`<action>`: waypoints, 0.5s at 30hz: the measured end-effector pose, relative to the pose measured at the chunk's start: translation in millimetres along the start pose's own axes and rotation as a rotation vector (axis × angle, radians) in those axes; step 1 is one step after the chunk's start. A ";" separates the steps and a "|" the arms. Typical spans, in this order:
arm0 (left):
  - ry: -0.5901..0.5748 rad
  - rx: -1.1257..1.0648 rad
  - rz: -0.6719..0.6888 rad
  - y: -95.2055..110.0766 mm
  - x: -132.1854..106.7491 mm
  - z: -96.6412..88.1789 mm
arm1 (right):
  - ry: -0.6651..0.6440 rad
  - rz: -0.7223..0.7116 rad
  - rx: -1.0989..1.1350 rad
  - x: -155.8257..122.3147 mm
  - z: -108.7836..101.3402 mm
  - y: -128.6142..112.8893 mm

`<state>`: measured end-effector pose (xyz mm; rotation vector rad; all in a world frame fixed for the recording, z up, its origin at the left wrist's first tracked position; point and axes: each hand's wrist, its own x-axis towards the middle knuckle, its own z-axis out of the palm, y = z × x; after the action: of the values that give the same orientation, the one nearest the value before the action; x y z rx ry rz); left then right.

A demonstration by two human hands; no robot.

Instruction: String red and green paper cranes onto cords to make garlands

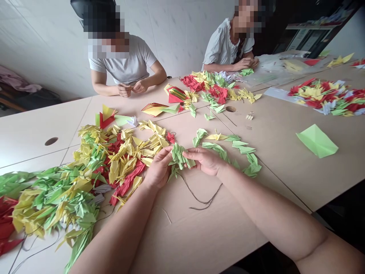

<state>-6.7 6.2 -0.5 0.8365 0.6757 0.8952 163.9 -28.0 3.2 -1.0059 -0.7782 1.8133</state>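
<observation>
Between my two hands is a bunched stack of folded green paper cranes (179,155). My left hand (159,167) grips its left side, fingers closed. My right hand (207,160) pinches the right end of the same stack. A dark string (196,197) trails below it onto the table. Just beyond my right hand, a curved row of green folded cranes (241,146) lies on the table, with one yellow crane (217,136) among them. To the left of my left hand spreads a large heap of yellow, green and red folded cranes (122,156).
Across the table (228,228), two people in light tops work with their hands. Bundles of coloured paper (155,109) and more folded cranes (211,85) lie before them. A binder clip (250,115), a green paper sheet (317,140) and another crane pile (327,97) are on the right.
</observation>
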 end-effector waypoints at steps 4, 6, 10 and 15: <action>-0.054 0.029 0.016 -1.6 -1.0 -1.2 | -0.037 0.013 -0.005 -3.0 3.0 -2.1; -0.074 0.066 0.018 -2.7 -1.1 -2.0 | -0.031 0.026 -0.017 -4.6 3.9 -3.4; -0.049 0.121 0.032 -6.0 0.7 -3.3 | 0.002 0.029 -0.022 -4.2 2.4 -2.6; 0.058 0.117 0.059 -7.9 2.6 -1.6 | 0.090 -0.036 -0.005 1.2 -0.5 1.9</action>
<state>-3.7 6.2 -8.4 0.9413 0.7627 0.9429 163.2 -27.6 1.0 -1.0629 -0.7421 1.7239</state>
